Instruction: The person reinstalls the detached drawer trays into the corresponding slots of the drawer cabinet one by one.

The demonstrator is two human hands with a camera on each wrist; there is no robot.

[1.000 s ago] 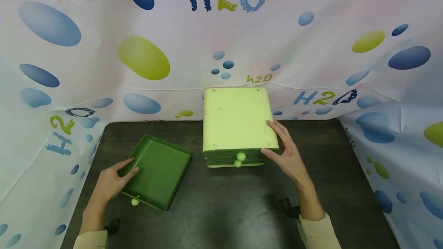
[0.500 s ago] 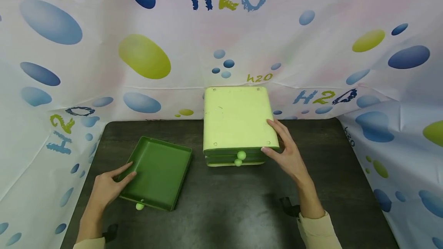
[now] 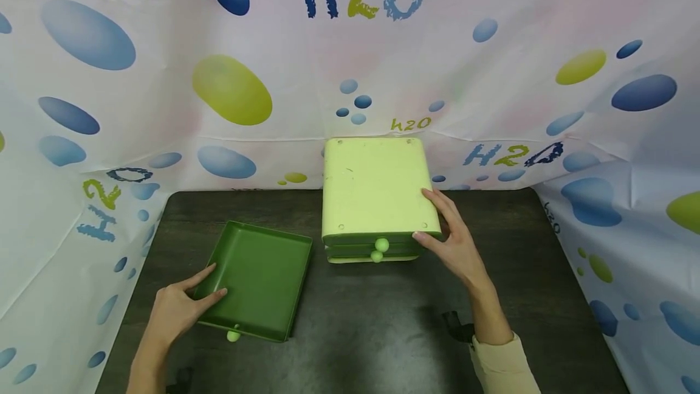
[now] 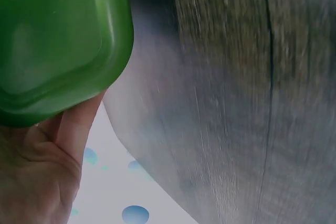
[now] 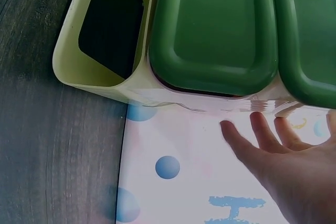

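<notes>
An empty green drawer point(image 3: 257, 278) with a light green knob point(image 3: 233, 336) stands at the left in the head view. My left hand point(image 3: 177, 315) grips its left wall, with the thumb over the inside; the left wrist view shows fingers behind the drawer's rounded end. Right of it is a pale yellow drawer cabinet point(image 3: 377, 190). My right hand point(image 3: 451, 242) rests on the cabinet's right front corner, its spread fingers point(image 5: 239, 137) along the side wall. Two green drawers point(image 5: 215, 35) sit in the cabinet, and the bottom slot point(image 5: 107, 80) is vacant.
The dark wooden table point(image 3: 355, 333) lies under everything. A white cloth point(image 3: 301, 78) with blue and green spots rises behind the cabinet and along both sides. A black strap point(image 3: 456, 327) hangs by the right wrist.
My left hand has shifted the drawer slightly right and nearer to me, turning it squarer to the table. The right hand and the cabinet stay in place.
</notes>
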